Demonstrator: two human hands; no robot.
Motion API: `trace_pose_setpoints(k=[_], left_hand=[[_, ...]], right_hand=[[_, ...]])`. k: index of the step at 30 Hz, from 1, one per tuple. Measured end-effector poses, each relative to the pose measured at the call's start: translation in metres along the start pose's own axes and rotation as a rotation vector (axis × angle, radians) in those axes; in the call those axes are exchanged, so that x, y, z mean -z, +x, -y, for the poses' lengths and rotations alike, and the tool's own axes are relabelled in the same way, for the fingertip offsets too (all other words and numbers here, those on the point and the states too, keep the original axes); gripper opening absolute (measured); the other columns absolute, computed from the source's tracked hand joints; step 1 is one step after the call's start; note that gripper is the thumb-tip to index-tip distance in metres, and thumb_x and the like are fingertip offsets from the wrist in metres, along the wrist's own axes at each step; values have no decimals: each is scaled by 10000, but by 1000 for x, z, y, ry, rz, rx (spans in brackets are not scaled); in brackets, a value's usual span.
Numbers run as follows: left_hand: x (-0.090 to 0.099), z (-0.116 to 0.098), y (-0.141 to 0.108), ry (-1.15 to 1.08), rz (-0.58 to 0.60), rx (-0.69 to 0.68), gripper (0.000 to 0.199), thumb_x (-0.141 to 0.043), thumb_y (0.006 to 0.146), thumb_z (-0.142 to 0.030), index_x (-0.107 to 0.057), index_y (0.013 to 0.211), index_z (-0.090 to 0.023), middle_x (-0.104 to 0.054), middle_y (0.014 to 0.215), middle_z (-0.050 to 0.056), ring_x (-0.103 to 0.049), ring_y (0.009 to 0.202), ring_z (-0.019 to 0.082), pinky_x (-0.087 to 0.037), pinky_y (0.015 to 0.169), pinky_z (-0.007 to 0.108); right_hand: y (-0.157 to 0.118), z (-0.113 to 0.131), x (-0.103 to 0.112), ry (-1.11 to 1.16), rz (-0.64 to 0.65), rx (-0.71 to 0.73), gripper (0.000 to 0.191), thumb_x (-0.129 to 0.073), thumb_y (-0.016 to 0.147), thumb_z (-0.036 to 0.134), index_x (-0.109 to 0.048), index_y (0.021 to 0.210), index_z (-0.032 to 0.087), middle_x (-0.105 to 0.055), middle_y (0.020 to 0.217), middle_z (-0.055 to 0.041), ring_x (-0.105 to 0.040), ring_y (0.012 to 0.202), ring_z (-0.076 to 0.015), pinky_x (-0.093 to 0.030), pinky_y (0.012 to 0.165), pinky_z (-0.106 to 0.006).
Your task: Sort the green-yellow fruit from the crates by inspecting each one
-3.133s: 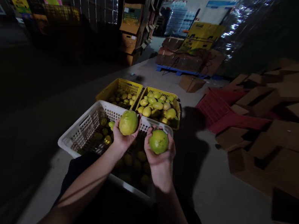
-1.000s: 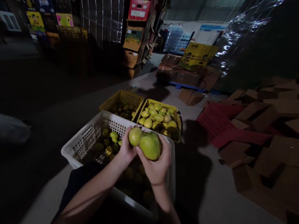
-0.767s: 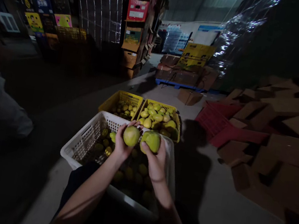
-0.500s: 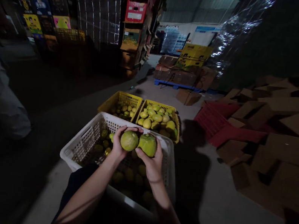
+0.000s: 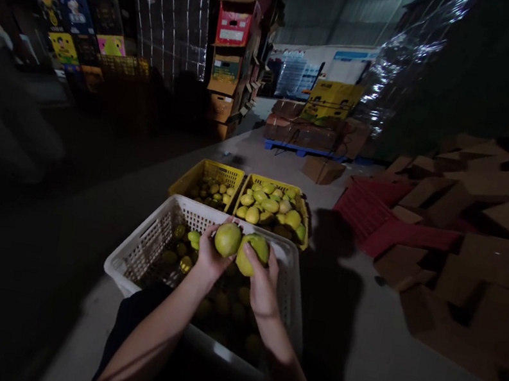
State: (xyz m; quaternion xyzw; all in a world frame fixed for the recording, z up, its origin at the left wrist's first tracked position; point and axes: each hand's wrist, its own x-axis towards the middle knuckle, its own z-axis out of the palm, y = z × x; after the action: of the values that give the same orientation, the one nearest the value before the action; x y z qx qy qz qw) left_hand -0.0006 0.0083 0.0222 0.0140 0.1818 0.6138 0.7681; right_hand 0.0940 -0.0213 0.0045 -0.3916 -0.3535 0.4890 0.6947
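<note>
Above a white crate (image 5: 134, 230), my left hand (image 5: 212, 259) is closed round a rounded yellow-green fruit (image 5: 227, 240). Beside it, my right hand (image 5: 263, 281) grips a larger, lumpy green fruit (image 5: 253, 254), its thumb lying across the front. The two fruits are side by side, nearly touching. Inside the white crate lie several green and yellow fruits (image 5: 186, 264), partly in shadow. Just beyond it stand two yellow crates; the right one (image 5: 305, 239) is heaped with yellow-green fruits (image 5: 270, 205), the left one (image 5: 181, 182) holds smaller-looking ones.
Flattened cardboard boxes (image 5: 465, 297) and a red crate (image 5: 363, 210) lie on the right. Stacked cartons (image 5: 226, 69) stand behind, near a blue pallet (image 5: 297, 150) with boxes. A person's blurred legs (image 5: 5, 103) are at the left.
Both hands and their fruits have shifted slightly right in view. The right-hand fruit looks turned, with the thumb now higher across it. The person's legs at left have moved and look more blurred.
</note>
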Motion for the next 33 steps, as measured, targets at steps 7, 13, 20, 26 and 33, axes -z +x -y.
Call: trace_pose_setpoints(k=[7,13,20,26,33], left_hand=[[5,2,7,-145,-199,-180,72,-571,781,-224,-613,825,-186,-650,740,4,-638,652,131,-545,654,251],[2,-6,7,-138,-240,28,175,-447,871,-222,-597,826,-143,-646,724,66,-656,669,164,-571,598,259],[2,-2,2,-11,-170,35,139,-561,835,-284,-596,827,-149,-658,728,54,-658,655,175,-584,629,324],[2,-7,-1,-103,-187,56,102,-512,857,-218,-588,810,-170,-636,686,17,-640,637,135,-573,632,277],[3,-11,-3,-24,-86,81,274,-459,883,-321,-630,1021,-157,-670,864,88,-672,801,194,-585,648,295]], right_hand=[[9,11,7,141,-108,-194,363,-778,588,350,-599,878,226,-698,836,-13,-666,696,-206,-537,465,-281],[20,7,20,182,-42,-297,273,-638,695,468,-627,799,216,-707,705,-17,-651,570,-199,-523,427,-309],[32,-9,25,253,-126,-348,318,-634,670,518,-646,779,220,-716,690,-22,-661,592,-211,-533,464,-333],[21,4,22,250,18,-355,313,-615,722,495,-658,795,193,-715,693,-62,-647,539,-226,-535,467,-370],[13,16,11,475,-45,-581,203,-522,831,324,-652,826,168,-725,704,-52,-659,574,-184,-556,504,-294]])
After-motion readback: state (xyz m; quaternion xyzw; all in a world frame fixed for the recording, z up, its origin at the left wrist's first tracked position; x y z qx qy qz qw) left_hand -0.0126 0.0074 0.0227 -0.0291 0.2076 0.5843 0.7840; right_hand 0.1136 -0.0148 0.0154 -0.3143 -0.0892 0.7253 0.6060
